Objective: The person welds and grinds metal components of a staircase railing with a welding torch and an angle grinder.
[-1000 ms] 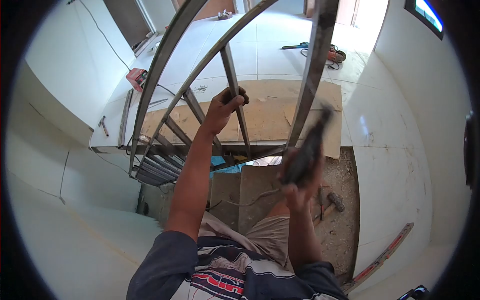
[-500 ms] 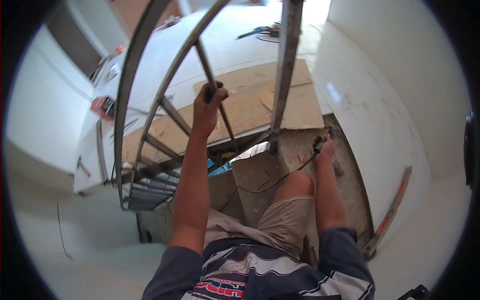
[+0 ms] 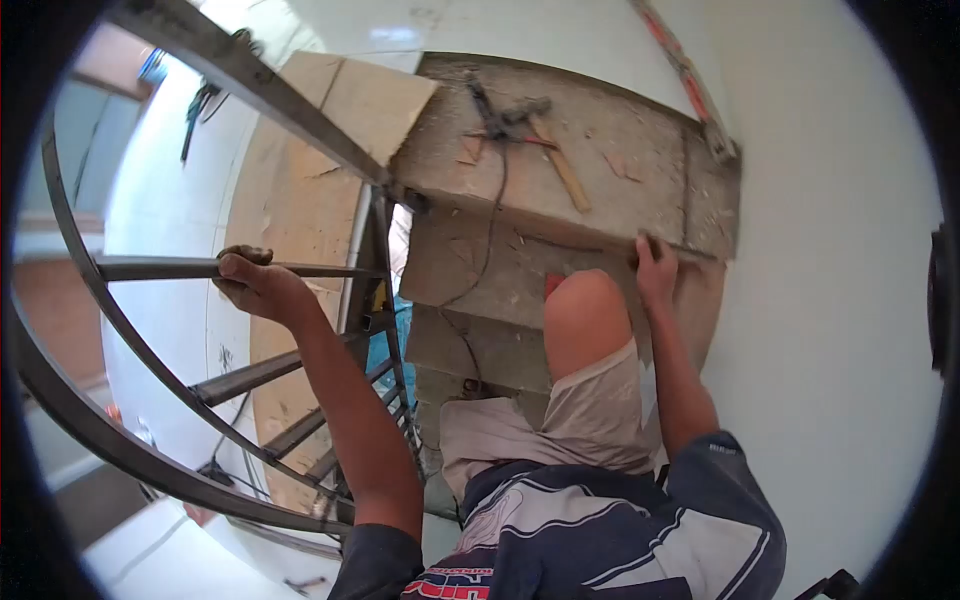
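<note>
Left hand closed round steel baluster: likely stiff, heavy. Right hand gripped thin rod at step.

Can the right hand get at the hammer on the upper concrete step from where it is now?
Probably yes. The right hand rests on the step edge, and the hammer lies on the landing above it. Only bare concrete and a thin cable lie between; nothing blocks the way.
</note>
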`<state>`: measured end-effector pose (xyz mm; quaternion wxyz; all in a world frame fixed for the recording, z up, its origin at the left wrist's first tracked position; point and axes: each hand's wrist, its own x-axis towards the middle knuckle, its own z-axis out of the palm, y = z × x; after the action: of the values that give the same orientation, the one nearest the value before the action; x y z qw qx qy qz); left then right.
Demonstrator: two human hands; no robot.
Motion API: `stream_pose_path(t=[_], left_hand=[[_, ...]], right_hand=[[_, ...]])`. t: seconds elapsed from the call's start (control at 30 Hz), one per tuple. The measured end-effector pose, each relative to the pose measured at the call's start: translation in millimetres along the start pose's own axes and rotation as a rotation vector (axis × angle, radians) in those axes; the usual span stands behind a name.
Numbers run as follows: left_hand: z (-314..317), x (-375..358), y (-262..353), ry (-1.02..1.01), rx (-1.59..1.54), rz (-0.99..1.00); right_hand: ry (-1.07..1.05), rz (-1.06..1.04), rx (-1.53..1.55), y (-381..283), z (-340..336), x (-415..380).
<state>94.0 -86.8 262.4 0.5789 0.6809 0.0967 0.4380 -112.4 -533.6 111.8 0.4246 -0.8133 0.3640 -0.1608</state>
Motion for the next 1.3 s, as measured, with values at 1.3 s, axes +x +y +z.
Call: stream_pose_path(t=[1.3], left_hand=[[171.6,-346.6,-92.1,-1.281,0.378,-0.086]], right_hand=[[-0.148,0.469,-0.684,389.3,175.8,-346.2]])
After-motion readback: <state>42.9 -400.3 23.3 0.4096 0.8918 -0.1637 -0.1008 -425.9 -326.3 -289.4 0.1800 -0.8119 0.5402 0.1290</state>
